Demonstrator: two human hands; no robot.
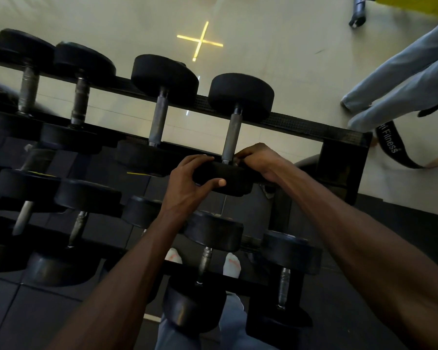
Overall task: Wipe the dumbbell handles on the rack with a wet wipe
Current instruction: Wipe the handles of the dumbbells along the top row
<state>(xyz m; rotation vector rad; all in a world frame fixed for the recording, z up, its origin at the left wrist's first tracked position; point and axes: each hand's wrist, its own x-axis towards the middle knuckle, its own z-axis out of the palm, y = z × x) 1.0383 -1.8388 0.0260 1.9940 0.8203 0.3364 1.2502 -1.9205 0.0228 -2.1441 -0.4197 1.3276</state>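
Dumbbell heads (240, 97) looked matt black rubber; handles (232, 136) dull grey metal, roughened; rack (301, 122) black metal, textured rail; floor (263, 34) glossy pale tile.

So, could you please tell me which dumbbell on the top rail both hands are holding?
The rightmost dumbbell on the top rail: the left hand and right hand grip its near head, while the other three stand untouched.

head view looks steeply down, close over the rack (283, 120); tilted
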